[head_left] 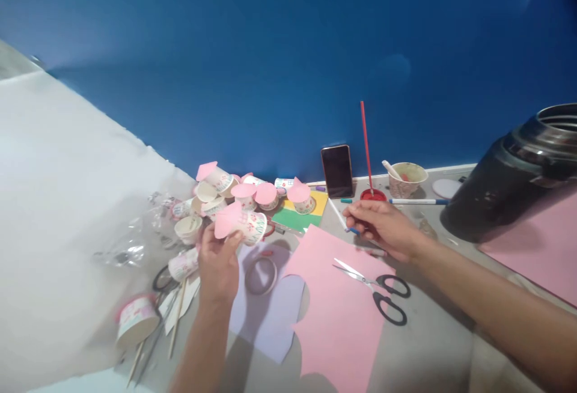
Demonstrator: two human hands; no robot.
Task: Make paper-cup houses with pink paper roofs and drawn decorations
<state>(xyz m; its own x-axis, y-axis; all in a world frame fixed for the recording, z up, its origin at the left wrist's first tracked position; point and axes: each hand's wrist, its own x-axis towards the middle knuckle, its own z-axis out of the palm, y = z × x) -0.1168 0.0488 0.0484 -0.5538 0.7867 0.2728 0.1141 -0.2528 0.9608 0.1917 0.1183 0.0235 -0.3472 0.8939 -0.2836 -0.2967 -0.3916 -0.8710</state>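
Observation:
My left hand (219, 264) grips a small paper cup (255, 228) tilted on its side, printed with coloured marks and topped by a pink paper cone (228, 219). To the right, my right hand (383, 228) is closed in a pinch over the table. A white marker with a blue end (338, 214) shows at its fingertips; whether they grip it or it lies behind them, I cannot tell. Below that hand, black-handled scissors (367, 282) lie spread on a pink sheet (336, 315) with curved cutouts. Behind the held cup stand several similar cups (301, 198) with pink tops.
A tape roll (261, 276) rests on a lilac sheet (282, 315). A phone (338, 170) leans on the blue wall, beside a red pot with a stick (373, 194) and a paper cup (407, 179). A dark flask (509, 170) leans at right. Clear plastic (130, 249) lies left.

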